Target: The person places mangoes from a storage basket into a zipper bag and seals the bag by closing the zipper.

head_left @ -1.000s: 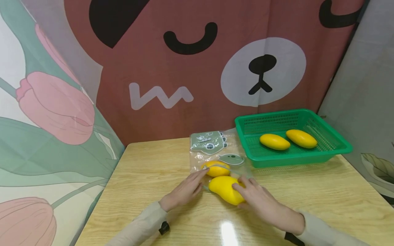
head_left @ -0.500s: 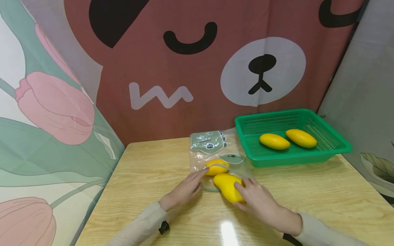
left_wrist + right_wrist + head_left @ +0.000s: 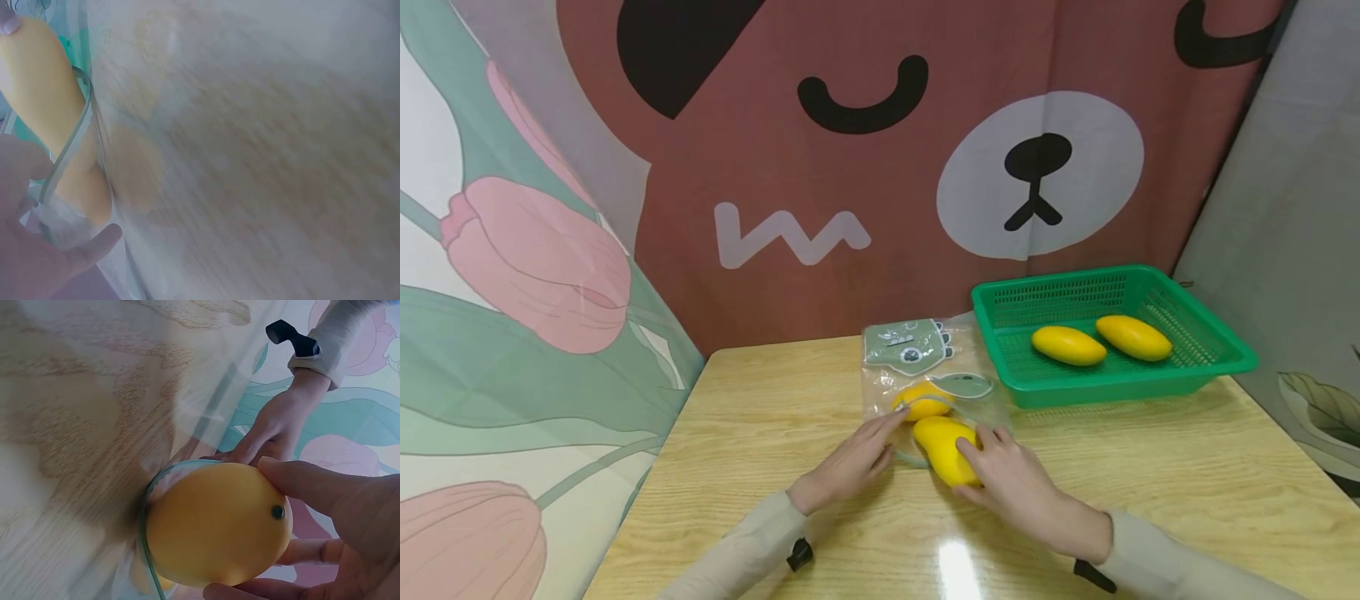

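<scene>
A large yellow mango [image 3: 947, 450] is gripped by my right hand [image 3: 1011, 487]; its narrow end lies at the mouth of a clear printed plastic bag [image 3: 966, 412]. In the right wrist view, thumb and fingers hold the mango [image 3: 219, 525] by its stem end, with the bag's rim [image 3: 145, 531] around the far part. Another mango [image 3: 923, 400] is inside the bag. My left hand [image 3: 850, 467] touches the left side of the bag's mouth, fingers fairly straight. The left wrist view shows its thumb and fingers [image 3: 37, 156] apart at the rim.
A green basket [image 3: 1097, 392] holding two mangoes [image 3: 1069, 346] [image 3: 1133, 337] stands at the right rear of the wooden table [image 3: 760, 400]. Behind the table hangs a brown cloth [image 3: 790, 308] with a bear face; patterned cloths hang at both sides.
My right hand has moved left and slightly away with its mango, toward the bag. Inside the bag, the other mango has shifted slightly backward. My left hand stays put.
</scene>
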### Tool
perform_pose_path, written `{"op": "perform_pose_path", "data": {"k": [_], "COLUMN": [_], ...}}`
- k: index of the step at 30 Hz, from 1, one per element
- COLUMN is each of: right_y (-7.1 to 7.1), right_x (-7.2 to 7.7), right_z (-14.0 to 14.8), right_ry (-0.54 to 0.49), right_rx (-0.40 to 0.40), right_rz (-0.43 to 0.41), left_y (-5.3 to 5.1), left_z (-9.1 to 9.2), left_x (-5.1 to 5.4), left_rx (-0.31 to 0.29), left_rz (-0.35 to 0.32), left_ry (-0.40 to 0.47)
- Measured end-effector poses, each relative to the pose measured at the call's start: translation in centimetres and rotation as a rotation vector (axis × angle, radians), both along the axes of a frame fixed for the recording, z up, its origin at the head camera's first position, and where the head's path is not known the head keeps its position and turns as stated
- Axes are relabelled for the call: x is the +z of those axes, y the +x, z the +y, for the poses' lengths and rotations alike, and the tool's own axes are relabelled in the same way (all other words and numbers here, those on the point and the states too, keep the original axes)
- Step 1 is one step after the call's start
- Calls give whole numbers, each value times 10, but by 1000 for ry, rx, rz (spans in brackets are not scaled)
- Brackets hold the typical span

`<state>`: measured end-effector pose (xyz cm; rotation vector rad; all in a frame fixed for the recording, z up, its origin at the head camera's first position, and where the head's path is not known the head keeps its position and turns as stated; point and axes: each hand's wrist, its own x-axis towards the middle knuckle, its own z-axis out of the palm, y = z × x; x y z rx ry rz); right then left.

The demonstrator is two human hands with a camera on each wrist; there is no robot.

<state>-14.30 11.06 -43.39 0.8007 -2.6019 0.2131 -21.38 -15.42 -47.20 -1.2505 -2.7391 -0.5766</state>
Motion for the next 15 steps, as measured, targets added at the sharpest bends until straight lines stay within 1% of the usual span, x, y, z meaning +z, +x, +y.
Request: {"op": "perform_pose_path", "data": {"k": [7,12,15], "right_y": [-5,-5,-5], "right_x": [-2,-4,-6], "right_z": [-4,-6,-7], "right_ry": [14,40,31], "right_rx": [-14,32,68], "right_rz": [2,28,47], "left_y": [0,0,0], "left_z": [1,1,1], "left_x": [0,0,0], "left_rx": [-2,-1,-8], "left_rz": [13,9,11], "left_ry": [10,6,6]}}
